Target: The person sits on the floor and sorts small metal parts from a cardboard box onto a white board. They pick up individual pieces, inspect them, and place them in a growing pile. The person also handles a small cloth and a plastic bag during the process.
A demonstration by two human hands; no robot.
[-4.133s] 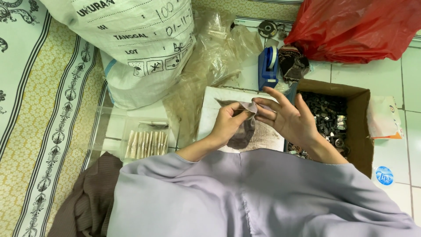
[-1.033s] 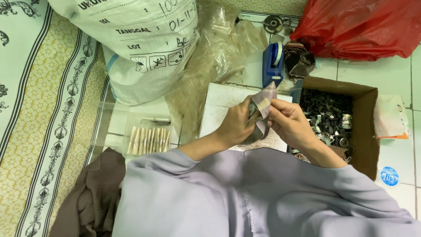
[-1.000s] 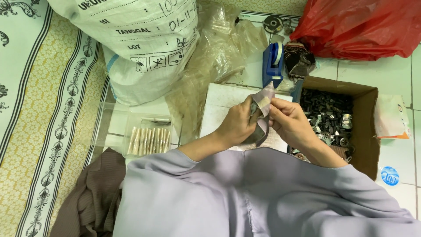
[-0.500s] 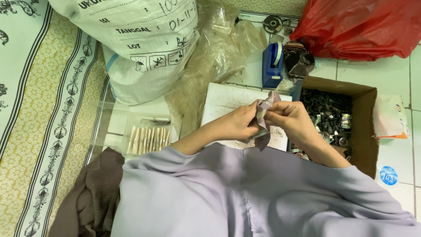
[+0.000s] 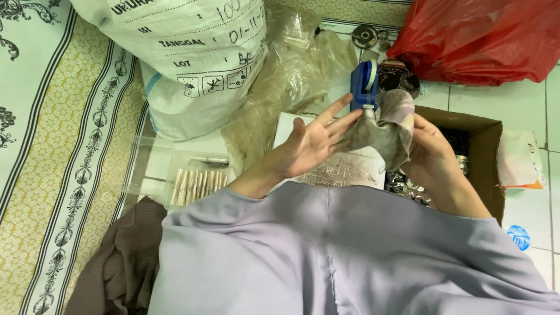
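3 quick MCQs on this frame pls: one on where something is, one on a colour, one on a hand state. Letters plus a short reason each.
1. Where is the cardboard box?
A. Under the person's right forearm, on the tiled floor
B. On top of the white sack
C. On the patterned mat at the left

2. What colour is the plastic bag at the top right?
A. Green
B. Red
C. Black

3. How is the left hand?
A. Closed in a fist
B. Out of view
C. Open, fingers spread, palm against the grey cloth

Answers:
1 A, the box sits by the right hand and holds small metal parts.
2 B, the bag is plainly red.
3 C, the palm is flat and open, while the right hand grips the cloth.
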